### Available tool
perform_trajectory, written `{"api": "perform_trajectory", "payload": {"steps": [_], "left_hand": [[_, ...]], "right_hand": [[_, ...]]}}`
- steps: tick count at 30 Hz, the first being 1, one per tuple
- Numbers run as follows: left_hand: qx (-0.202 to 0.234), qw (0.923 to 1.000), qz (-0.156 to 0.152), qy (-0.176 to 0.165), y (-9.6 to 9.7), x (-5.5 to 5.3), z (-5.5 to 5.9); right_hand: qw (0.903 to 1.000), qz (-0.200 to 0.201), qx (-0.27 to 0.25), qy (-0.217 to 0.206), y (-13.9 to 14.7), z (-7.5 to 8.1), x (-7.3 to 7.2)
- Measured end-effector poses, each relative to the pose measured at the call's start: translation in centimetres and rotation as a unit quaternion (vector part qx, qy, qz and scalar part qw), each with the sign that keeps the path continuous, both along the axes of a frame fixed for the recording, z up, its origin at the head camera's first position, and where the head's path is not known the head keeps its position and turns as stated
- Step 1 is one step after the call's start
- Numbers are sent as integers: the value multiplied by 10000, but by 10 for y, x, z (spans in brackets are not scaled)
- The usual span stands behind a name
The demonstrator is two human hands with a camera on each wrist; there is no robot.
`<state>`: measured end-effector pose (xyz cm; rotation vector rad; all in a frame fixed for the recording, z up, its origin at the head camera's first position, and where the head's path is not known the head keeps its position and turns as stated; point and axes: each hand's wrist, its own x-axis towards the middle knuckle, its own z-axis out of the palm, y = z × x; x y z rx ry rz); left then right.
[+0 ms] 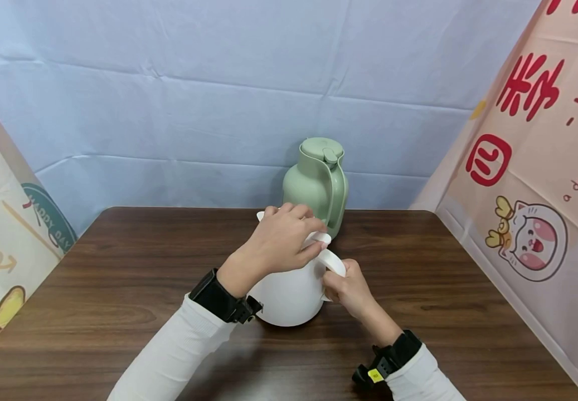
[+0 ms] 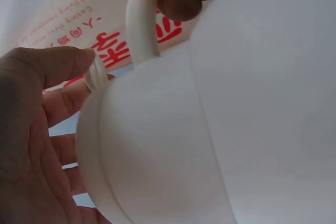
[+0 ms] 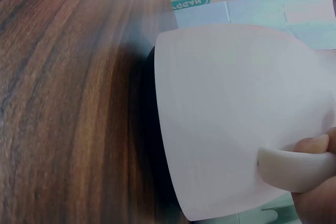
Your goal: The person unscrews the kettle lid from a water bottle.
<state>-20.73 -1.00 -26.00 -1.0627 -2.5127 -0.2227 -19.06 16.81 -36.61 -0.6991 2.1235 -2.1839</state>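
A white jug with a dark base stands upright on the wooden table. My left hand lies over its top, with thumb and index finger pinching the small tab of the lid. The other left fingers spread around the far side of the rim. Curled around the jug's handle is my right hand. Most of the lid is hidden under the left hand in the head view.
Behind the white jug is a green jug with a lid and handle, near the back edge of the wooden table. A pale blue cloth hangs behind, and printed cloths hang at both sides.
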Motion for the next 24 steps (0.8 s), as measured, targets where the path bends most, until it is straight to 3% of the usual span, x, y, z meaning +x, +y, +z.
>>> {"api": "perform_trajectory", "payload": {"steps": [5,15,24], "left_hand": [[-52,9998,-13,-209,0,-4,4],[4,9899,135,-1410,0,-11,10],[-71,9903,210,-1373,0,-13,11]], "right_hand": [[10000,2,-26,-75,0,1,0],[9999,-47,-14,-88,0,0,1],[9988,-350,199,-292,0,4,2]]}}
